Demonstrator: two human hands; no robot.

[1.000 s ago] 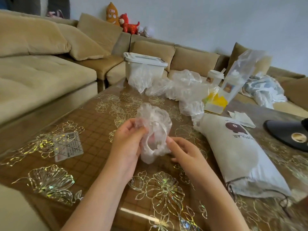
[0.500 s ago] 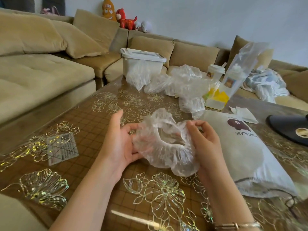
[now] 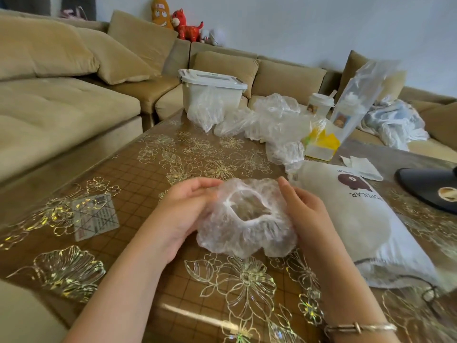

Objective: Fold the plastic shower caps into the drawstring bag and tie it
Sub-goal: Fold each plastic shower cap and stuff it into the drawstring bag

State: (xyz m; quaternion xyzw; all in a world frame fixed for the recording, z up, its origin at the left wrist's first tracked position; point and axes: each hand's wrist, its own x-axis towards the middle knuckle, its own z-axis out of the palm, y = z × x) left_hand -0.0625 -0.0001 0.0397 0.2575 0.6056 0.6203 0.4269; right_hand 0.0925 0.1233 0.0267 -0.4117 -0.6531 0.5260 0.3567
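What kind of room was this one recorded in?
Most likely a home living room: a tan sectional sofa wraps round a low table with a floral cover, and plush toys sit on the sofa back.

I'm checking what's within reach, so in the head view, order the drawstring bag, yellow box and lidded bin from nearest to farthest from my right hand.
From the right hand:
1. Drawstring bag, just to its right.
2. Yellow box, beyond the bag, farther back.
3. Lidded bin, at the far edge, back left.
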